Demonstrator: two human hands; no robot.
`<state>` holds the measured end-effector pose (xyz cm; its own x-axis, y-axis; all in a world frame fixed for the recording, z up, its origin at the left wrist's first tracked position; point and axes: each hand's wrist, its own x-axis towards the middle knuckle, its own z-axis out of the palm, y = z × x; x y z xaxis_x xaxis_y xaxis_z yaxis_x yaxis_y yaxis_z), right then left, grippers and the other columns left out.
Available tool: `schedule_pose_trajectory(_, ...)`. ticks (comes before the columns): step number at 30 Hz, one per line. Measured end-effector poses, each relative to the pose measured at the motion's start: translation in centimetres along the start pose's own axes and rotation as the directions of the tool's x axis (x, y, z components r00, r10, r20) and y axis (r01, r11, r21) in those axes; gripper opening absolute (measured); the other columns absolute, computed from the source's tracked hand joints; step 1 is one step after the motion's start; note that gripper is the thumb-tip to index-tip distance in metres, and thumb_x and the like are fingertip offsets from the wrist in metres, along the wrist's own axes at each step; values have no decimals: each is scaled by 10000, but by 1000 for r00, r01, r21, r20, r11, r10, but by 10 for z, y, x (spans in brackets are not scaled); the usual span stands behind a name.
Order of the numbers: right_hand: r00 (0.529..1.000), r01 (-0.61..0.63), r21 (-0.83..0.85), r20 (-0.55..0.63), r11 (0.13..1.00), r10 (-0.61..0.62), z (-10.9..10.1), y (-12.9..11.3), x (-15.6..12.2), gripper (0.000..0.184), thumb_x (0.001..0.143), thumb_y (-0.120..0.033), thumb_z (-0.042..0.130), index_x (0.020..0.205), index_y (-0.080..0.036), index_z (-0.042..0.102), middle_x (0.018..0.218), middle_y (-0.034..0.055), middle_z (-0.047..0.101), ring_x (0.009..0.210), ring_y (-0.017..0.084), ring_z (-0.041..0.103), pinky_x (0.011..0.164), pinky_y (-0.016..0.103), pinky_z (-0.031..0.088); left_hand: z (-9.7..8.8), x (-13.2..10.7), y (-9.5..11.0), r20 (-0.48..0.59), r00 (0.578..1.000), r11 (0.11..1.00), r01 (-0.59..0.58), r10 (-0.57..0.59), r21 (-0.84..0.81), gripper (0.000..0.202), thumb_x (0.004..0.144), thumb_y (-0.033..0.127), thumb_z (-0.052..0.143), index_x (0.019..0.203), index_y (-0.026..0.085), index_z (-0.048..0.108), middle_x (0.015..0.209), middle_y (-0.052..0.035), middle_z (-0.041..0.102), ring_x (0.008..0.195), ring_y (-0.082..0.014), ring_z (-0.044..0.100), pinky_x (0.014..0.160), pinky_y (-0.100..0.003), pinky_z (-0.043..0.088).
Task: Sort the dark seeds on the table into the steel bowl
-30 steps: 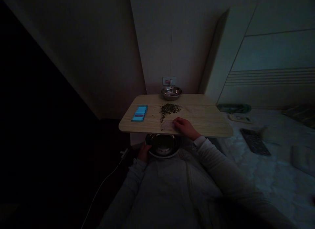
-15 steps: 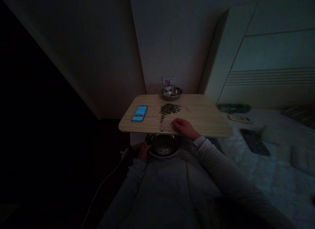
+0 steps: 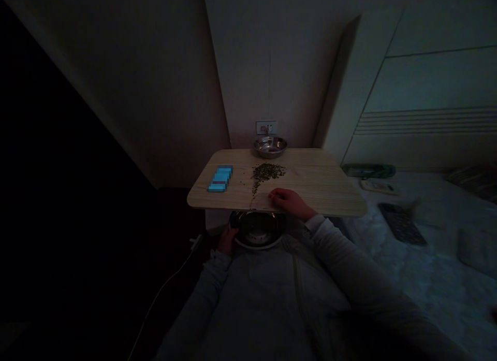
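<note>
A small wooden table (image 3: 322, 187) carries a pile of small dark green grains (image 3: 267, 172) with a thin trail running toward the near edge. My right hand (image 3: 286, 201) rests on the table by the near edge, just right of that trail, fingers curled together. Below the table edge my left hand (image 3: 225, 241) grips the rim of a steel bowl (image 3: 256, 231) held against my lap. The room is very dark.
A second steel bowl (image 3: 270, 146) stands at the table's far edge below a wall socket (image 3: 266, 127). A blue card-like object (image 3: 220, 178) lies at the table's left. A bed (image 3: 419, 247) with a dark keyboard-like object (image 3: 402, 224) lies to the right. A white cable (image 3: 163, 291) runs along the floor.
My right hand has slid a little toward me and to the left along the near edge. The pale patch beside it is no longer seen. The left hand and bowl stay put.
</note>
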<state>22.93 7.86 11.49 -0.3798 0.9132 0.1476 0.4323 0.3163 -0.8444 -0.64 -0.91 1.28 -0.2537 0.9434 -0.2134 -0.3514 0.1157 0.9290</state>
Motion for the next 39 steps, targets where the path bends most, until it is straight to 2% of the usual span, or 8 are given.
schedule_pose_trajectory(7,999,-26,163,51,986,18,-1,-5,-1,194,776,-354,615,792,-170,675,668,-4,670,650,142,564,663,264,431,-4,6,-11,-13,1000,1000,-14,14,-6,273,528,324,720,773,205,711,833,-47,731,1021,-295,641,943,-395,449)
schedule_pose_trajectory(10,991,-49,260,-109,964,80,-4,-6,-1,190,755,-365,617,787,-180,644,668,-1,675,630,144,557,652,269,443,-5,8,-13,-33,998,997,-54,55,48,219,514,298,728,714,215,702,808,-47,716,1052,-297,625,977,-386,431)
schedule_pose_trajectory(13,953,-89,297,-251,951,168,-5,-5,-3,188,768,-362,582,819,-186,625,693,15,690,582,143,537,607,275,440,-7,10,-15,-30,998,996,-51,53,72,188,555,303,713,724,223,711,808,-51,712,1024,-302,636,966,-411,442)
schedule_pose_trajectory(17,971,-68,176,-214,982,106,3,-8,-15,157,773,-328,586,824,-190,641,694,20,691,622,155,582,630,277,448,-13,9,-9,4,997,989,-73,73,127,125,546,230,740,663,243,697,817,-55,717,1028,-309,639,978,-416,447)
schedule_pose_trajectory(19,980,-39,88,-190,995,55,9,-12,-20,131,781,-300,584,817,-193,650,701,17,688,658,159,600,643,272,445,-15,6,-3,78,994,979,-93,79,184,151,522,175,761,627,254,686,834,-53,729,1059,-312,632,994,-402,447)
schedule_pose_trajectory(24,987,-29,-105,-162,994,11,18,-23,-25,113,810,-254,582,826,-182,667,737,27,692,682,154,599,653,264,428,-9,-1,6,87,996,988,-37,23,153,105,578,215,711,668,240,664,778,-45,717,1025,-308,642,931,-426,472)
schedule_pose_trajectory(31,979,-51,-162,-202,986,17,22,-29,-24,61,805,-203,589,803,-182,646,715,14,680,653,133,568,634,244,396,-2,-5,10,55,998,990,-13,5,138,95,563,221,704,638,247,653,721,-31,703,962,-300,650,904,-410,480)
schedule_pose_trajectory(39,970,-107,-163,-236,981,66,18,-26,-32,71,798,-249,596,749,-199,608,674,8,651,610,134,531,590,252,349,2,-12,19,28,999,996,15,-18,91,134,516,173,723,610,247,663,733,-37,704,992,-315,644,907,-403,482)
